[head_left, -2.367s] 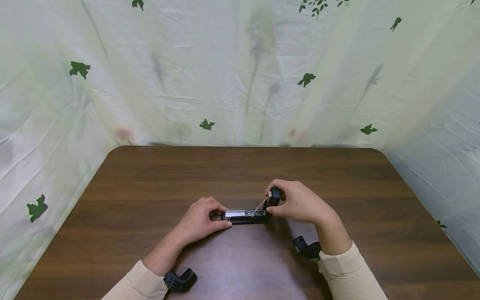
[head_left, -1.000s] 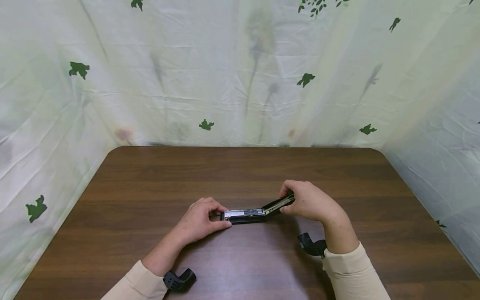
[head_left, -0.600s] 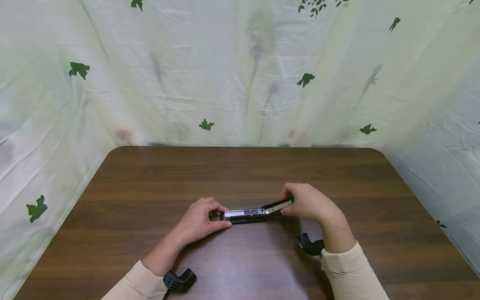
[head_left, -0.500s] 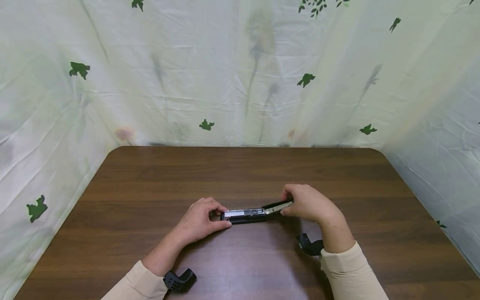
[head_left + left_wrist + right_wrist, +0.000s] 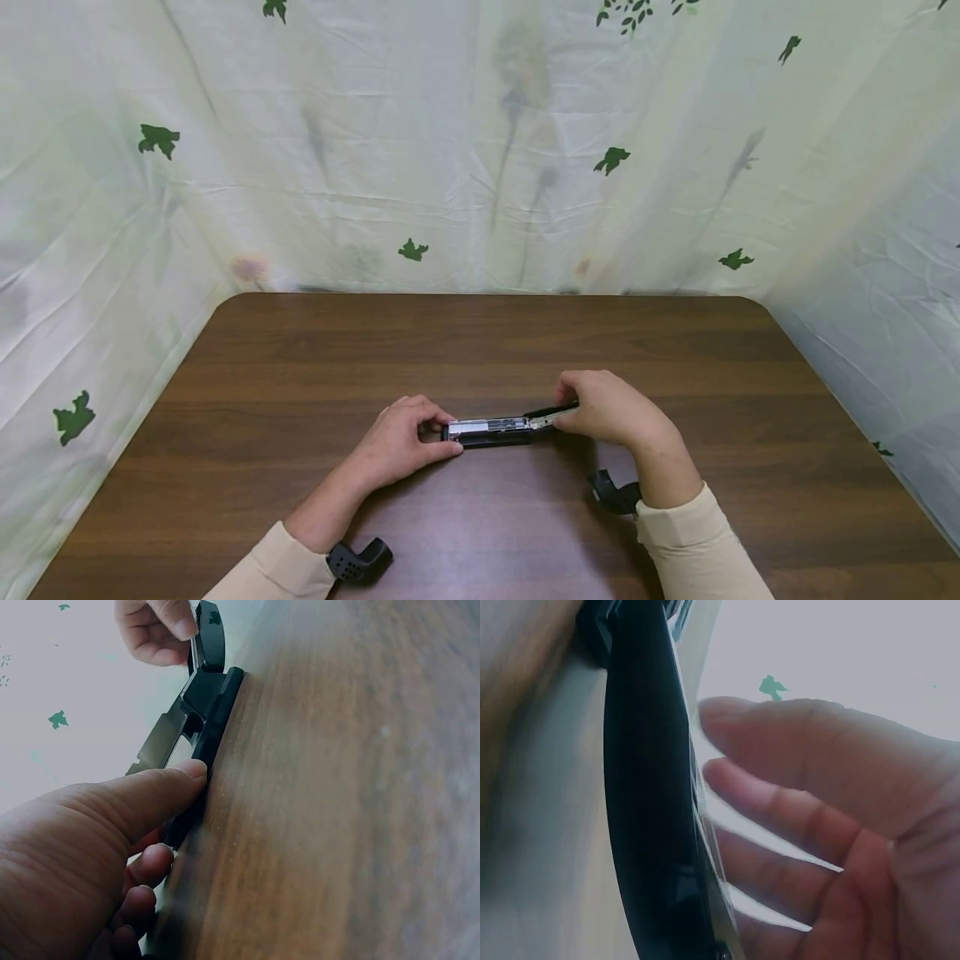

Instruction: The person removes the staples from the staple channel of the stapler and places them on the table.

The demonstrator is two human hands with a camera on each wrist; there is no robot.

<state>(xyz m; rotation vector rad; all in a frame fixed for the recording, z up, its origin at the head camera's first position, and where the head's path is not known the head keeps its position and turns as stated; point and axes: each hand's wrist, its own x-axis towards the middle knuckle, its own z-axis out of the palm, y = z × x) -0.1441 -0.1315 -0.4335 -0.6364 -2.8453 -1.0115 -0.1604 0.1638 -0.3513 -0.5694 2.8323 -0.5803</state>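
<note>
A black stapler (image 5: 491, 432) lies on the wooden table, its silver magazine facing up. Its top cover (image 5: 551, 414) is swung far back to the right, slightly raised. My left hand (image 5: 405, 437) grips the left end of the base between thumb and fingers; the left wrist view shows the thumb along the black side. Over the inner side of the cover is my right hand (image 5: 611, 408), thumb and fingers loosely bent. In the right wrist view, the fingers (image 5: 780, 810) stand apart beside the cover's edge; whether they touch it is unclear.
The brown wooden table (image 5: 300, 350) has rounded far corners. A pale cloth curtain (image 5: 480, 167) with green leaf shapes hangs behind and at the sides. Black wrist cameras (image 5: 362, 560) are worn at both cuffs.
The stapler's cover swung from upright to far back on the right and has since sunk lower. My right hand has shifted slightly left along it. The left hand stays put.
</note>
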